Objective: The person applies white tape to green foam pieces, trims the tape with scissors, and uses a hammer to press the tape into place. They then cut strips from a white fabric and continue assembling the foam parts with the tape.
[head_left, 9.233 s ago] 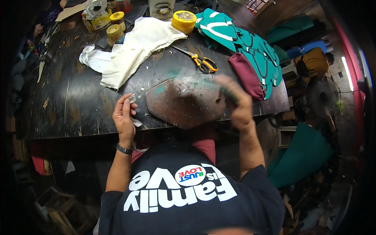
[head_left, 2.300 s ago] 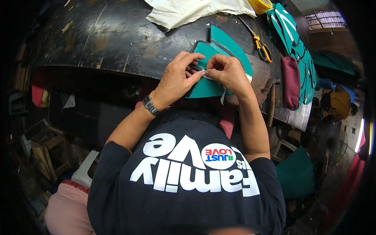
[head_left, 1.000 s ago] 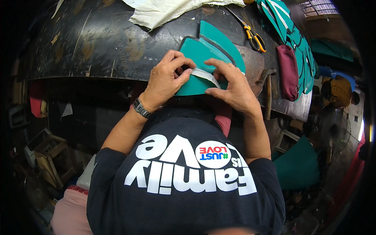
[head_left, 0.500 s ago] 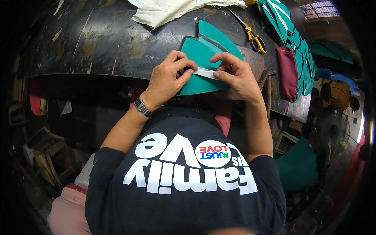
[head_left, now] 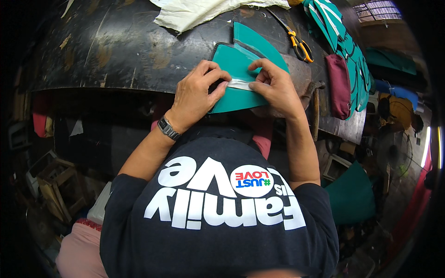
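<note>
A green sheet piece (head_left: 232, 59) with curved edges lies at the table's near edge, and a second flap of it spreads toward the far side. Across its middle runs a narrow white strip (head_left: 240, 84). My left hand (head_left: 198, 95) is closed, with thumb and forefinger pinched at the strip's left end. At the right end, the thumb and a curled finger of my right hand (head_left: 276, 88) pinch the strip, while the forefinger arches above the green piece. My palms hide the outer parts of the strip.
Orange-handled scissors (head_left: 302, 50) lie beyond my right hand. A maroon pouch (head_left: 338, 86) and a pile of green pieces (head_left: 356, 69) sit at the right. White cloth (head_left: 185, 14) lies at the back of the black table (head_left: 116, 51). A metal clamp (head_left: 316, 99) grips the table's edge.
My right hand has shifted slightly left along the white strip, its thumb now closer to my left hand. My left hand stays at its end of the strip.
</note>
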The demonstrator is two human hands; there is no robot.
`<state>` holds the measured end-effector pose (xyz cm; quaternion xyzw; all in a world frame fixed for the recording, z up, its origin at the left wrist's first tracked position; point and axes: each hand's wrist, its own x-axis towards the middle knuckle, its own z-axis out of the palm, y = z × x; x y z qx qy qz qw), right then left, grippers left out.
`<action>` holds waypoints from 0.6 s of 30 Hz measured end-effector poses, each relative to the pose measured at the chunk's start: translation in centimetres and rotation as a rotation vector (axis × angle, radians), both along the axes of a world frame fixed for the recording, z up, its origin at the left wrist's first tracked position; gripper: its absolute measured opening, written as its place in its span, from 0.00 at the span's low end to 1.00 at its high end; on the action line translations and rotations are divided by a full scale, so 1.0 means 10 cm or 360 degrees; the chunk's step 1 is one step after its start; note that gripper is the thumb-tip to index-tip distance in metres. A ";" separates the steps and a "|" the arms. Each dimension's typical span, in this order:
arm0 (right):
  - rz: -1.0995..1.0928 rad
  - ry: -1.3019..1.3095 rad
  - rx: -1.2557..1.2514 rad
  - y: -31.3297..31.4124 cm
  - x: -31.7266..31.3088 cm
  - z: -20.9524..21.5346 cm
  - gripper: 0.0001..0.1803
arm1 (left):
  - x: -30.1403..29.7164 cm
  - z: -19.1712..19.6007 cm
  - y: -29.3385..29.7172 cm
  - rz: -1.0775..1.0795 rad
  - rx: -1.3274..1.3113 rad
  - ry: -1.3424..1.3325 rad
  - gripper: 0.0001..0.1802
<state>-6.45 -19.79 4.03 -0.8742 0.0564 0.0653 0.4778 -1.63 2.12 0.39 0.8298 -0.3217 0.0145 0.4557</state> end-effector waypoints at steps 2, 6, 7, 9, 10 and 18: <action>0.0006 -0.0024 -0.0035 0.01 0.01 0.00 0.19 | -0.04 0.01 0.01 0.0035 0.0083 -0.0328 0.12; -0.0008 -0.0060 -0.0136 0.04 0.00 0.02 0.20 | -0.07 -0.03 -0.04 -0.0331 0.0038 -0.0652 0.17; -0.0008 -0.0086 -0.0166 0.04 -0.01 0.02 0.20 | -0.08 -0.04 -0.07 -0.0443 0.0031 -0.0629 0.21; -0.0097 -0.0085 -0.0280 0.02 -0.06 0.03 0.22 | -0.09 -0.04 -0.07 -0.0463 0.0078 -0.0589 0.24; -0.0119 -0.0103 -0.0322 0.00 -0.09 0.03 0.23 | -0.10 -0.04 -0.07 -0.0467 0.0108 -0.0572 0.25; -0.0264 -0.0165 0.0416 -0.26 -0.30 -0.06 0.25 | -0.18 0.03 -0.12 -0.0457 0.0428 -0.0613 0.31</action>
